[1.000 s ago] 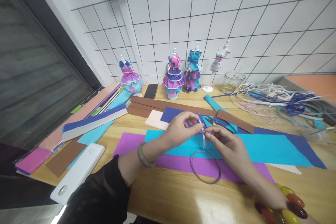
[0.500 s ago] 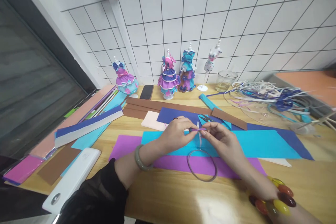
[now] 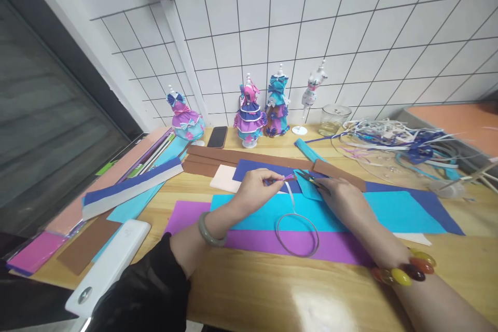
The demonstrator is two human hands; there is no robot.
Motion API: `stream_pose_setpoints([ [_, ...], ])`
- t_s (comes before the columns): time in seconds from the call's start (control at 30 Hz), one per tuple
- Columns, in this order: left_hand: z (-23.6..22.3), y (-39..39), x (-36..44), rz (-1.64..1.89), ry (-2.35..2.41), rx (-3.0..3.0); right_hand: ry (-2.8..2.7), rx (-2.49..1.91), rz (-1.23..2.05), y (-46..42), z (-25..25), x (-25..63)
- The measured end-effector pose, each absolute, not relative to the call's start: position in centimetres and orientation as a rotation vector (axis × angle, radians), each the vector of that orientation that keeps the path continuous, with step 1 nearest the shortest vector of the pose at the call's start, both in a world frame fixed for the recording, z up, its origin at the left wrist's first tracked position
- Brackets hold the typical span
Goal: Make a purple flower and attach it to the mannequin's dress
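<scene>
My left hand point(image 3: 260, 187) pinches a small purple piece point(image 3: 289, 178) between thumb and fingertips. From it a white ribbon point(image 3: 290, 195) runs down to a thin grey hoop point(image 3: 298, 256) over the purple and turquoise sheets. My right hand point(image 3: 344, 199) is closed at the handle end of dark-bladed scissors point(image 3: 307, 175), whose blades point left over a small turquoise piece point(image 3: 309, 192). The handles are hidden under my right fingers. A long turquoise sheet point(image 3: 404, 212) lies across a purple sheet point(image 3: 330, 249) below both hands.
Dressed miniature mannequins point(image 3: 249, 116) and a bare one point(image 3: 312, 85) stand along the tiled wall. A phone point(image 3: 217, 137), glass jar point(image 3: 334, 119) and heap of ribbons point(image 3: 389, 137) lie at the back. Brown strips point(image 3: 210, 158) and a white device point(image 3: 109, 267) are to the left.
My right hand has let go of the purple piece and moved right onto the scissors. My left hand has shifted slightly left and up, still holding the piece.
</scene>
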State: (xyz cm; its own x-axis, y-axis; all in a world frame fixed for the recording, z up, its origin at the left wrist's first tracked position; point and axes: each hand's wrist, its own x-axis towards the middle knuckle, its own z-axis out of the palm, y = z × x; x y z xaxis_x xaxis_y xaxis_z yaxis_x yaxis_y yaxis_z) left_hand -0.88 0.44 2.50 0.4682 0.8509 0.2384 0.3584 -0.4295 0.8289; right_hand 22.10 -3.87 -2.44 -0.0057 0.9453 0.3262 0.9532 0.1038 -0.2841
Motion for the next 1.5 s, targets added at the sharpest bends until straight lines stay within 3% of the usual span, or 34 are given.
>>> stream_pose_setpoints([
  [0.17, 2.4, 0.8, -1.0, 0.851, 0.967, 1.977, -2.07, -1.844, -0.193, -3.4, -2.9, 22.5],
  [0.3, 2.7, 0.7, -1.1, 0.845, 0.968, 1.986, -1.905, -1.901, -0.098, -3.4, -2.4, 23.2],
  [0.43, 2.9, 0.8, -1.1, 0.843, 1.01, 2.015, -1.671, -1.856, 0.192, -4.0, -0.6, 23.8],
  [0.6, 2.5, 0.9, -1.1, 0.866, 1.011, 2.067, -1.862, -1.6, 0.822, -5.5, 1.7, 23.1],
  [0.9, 2.1, 0.6, -0.8, 1.143, 0.649, 2.473, -1.811, -1.498, 1.111, -6.7, 2.8, 22.7],
  [1.27, 2.8, -0.3, -0.7, 0.936, 0.447, 2.354, -1.587, -1.476, 0.69, -6.5, 1.4, 18.9],
  [1.5, 2.3, -0.3, -0.5, 0.773, 0.619, 1.857, -1.641, -1.45, 0.664, -6.6, 0.7, 17.8],
])
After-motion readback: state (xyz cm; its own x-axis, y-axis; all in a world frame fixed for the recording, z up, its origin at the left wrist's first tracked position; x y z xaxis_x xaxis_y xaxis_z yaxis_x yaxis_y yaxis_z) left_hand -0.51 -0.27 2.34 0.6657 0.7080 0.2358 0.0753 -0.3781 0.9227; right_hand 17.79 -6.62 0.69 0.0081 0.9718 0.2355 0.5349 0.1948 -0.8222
